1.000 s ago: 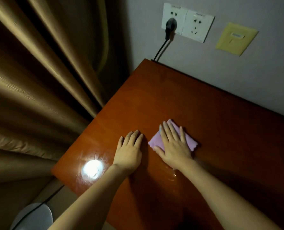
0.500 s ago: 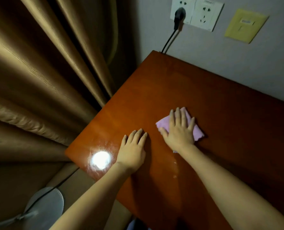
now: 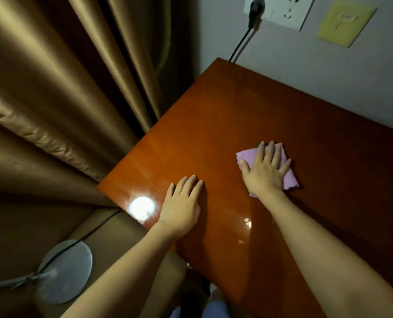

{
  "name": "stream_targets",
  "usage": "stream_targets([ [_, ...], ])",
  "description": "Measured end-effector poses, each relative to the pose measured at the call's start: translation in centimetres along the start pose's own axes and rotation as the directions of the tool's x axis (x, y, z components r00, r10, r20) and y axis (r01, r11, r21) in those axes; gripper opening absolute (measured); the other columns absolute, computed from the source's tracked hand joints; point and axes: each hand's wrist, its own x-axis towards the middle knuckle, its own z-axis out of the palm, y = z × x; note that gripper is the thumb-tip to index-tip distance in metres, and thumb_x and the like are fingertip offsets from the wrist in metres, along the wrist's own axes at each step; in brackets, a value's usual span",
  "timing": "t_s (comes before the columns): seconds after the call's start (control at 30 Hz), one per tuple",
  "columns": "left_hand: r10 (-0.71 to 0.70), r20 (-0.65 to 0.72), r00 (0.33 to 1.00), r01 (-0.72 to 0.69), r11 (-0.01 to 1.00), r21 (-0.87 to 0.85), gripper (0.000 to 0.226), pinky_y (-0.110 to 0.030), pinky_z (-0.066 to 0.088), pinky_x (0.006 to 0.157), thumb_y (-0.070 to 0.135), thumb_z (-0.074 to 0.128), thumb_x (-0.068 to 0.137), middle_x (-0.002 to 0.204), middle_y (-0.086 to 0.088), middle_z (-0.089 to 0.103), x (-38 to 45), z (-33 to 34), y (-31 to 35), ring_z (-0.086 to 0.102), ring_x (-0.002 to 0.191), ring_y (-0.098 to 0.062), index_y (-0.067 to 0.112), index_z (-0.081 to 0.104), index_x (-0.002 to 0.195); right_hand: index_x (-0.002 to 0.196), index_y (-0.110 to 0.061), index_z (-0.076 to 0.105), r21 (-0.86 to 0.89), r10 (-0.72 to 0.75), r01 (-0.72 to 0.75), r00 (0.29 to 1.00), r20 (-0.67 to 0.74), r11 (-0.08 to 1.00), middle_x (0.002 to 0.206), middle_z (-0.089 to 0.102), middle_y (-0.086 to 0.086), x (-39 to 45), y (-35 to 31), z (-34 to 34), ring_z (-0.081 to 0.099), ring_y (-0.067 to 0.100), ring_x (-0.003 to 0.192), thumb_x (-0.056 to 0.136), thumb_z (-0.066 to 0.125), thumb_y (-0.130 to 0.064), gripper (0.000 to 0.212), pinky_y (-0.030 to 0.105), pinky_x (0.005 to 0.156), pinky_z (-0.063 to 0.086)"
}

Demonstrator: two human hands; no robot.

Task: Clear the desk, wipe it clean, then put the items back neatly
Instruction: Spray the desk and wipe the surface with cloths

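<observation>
Since 1 second ago the right hand has slid the pink cloth rightward across the desk, away from the left hand. Both hands lie flat with fingers extended: the right presses the cloth onto the glossy wood, the left rests bare near the front left corner beside a bright light reflection.
</observation>
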Motion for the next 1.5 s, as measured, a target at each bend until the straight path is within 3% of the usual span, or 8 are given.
stream_targets([
  [0.33,-0.037,0.008,0.999,0.037,0.999,0.015,0.059,-0.042,0.001,0.118,0.025,0.031,0.099,0.16,-0.001,0.002,-2.8,0.9,-0.9,-0.002,0.147,-0.022,0.023,0.005,0.152,0.147,-0.011,0.028,-0.155,-0.521,0.531,0.847,0.103,0.833,0.153,0.029,0.011,-9.4,2.5,3.0,0.021,0.026,0.144,0.094,0.011,-0.063,0.077,0.058,0.106,0.027],
  [0.47,-0.033,-0.006,0.999,0.033,0.999,-0.015,0.057,-0.044,0.002,0.119,0.026,0.031,0.1,0.16,-0.002,0.003,-3.9,1.3,-0.7,-0.002,0.147,-0.023,0.021,0.007,0.152,0.15,-0.016,-0.003,-0.14,-0.311,0.314,0.949,0.048,0.939,0.159,-0.001,0.005,-7.9,5.0,2.3,-0.01,0.019,0.146,0.085,0.007,-0.066,0.083,0.052,0.115,0.004],
  [0.63,0.021,-0.007,1.0,-0.021,1.0,-0.004,0.057,-0.041,0.003,0.12,0.025,0.03,0.101,0.16,-0.002,0.003,-6.1,1.9,-2.4,0.0,0.147,-0.022,0.019,0.007,0.152,0.152,-0.01,0.0,-0.008,0.016,-0.016,1.0,-0.009,1.0,0.159,0.0,0.014,-5.7,-1.9,1.4,-0.005,0.029,0.147,0.095,0.021,-0.056,0.076,0.06,0.114,0.004],
  [0.83,0.027,-0.005,1.0,-0.027,0.999,0.04,0.061,-0.038,0.006,0.119,0.021,0.033,0.097,0.159,-0.005,0.006,-8.1,2.8,-4.6,0.005,0.146,-0.022,0.014,0.008,0.152,0.152,-0.011,0.007,-0.083,-0.36,0.36,0.933,0.01,0.929,0.159,0.006,0.014,-10.8,-7.7,3.5,0.001,0.031,0.147,0.094,0.022,-0.059,0.077,0.058,0.113,0.007],
  [0.97,0.01,0.005,1.0,-0.01,1.0,0.017,0.062,-0.04,0.007,0.119,0.021,0.035,0.097,0.159,-0.006,0.006,-8.1,2.5,-4.4,0.005,0.146,-0.023,0.014,0.008,0.152,0.145,-0.01,0.035,-0.147,-0.515,0.521,0.854,0.076,0.841,0.15,0.036,0.013,-14.4,-2.8,4.4,0.026,0.028,0.142,0.093,0.017,-0.06,0.074,0.054,0.109,0.021],
  [1.13,-0.019,0.023,1.0,0.02,0.999,-0.036,0.061,-0.041,0.007,0.12,0.021,0.036,0.098,0.159,-0.007,0.006,-8.9,2.1,-3.9,0.003,0.146,-0.024,0.014,0.009,0.152,0.145,-0.008,0.035,-0.166,-0.341,0.349,0.937,0.073,0.922,0.15,0.036,0.014,-13.7,2.0,3.1,0.027,0.027,0.142,0.094,0.005,-0.062,0.081,0.053,0.11,0.023],
  [1.3,0.019,-0.005,1.0,-0.019,0.997,-0.068,0.06,-0.04,0.008,0.119,0.02,0.035,0.098,0.159,-0.006,0.007,-9.4,2.4,-4.7,0.004,0.146,-0.023,0.011,0.01,0.152,0.152,-0.01,0.0,-0.062,-0.053,0.056,0.998,0.039,0.997,0.159,0.001,0.014,-9.8,-3.0,1.4,-0.003,0.029,0.147,0.096,0.019,-0.056,0.075,0.059,0.114,0.007],
  [1.5,0.019,-0.1,0.995,-0.028,0.996,-0.081,0.064,-0.038,0.021,0.118,0.009,0.053,0.085,0.148,-0.021,0.032,-9.6,2.8,-5.3,0.031,0.137,-0.034,-0.006,0.03,0.143,0.152,-0.01,0.0,-0.069,-0.266,0.268,0.963,0.035,0.961,0.159,-0.001,0.013,-9.1,-9.5,2.2,-0.006,0.03,0.147,0.095,0.025,-0.056,0.077,0.059,0.113,0.001],
])
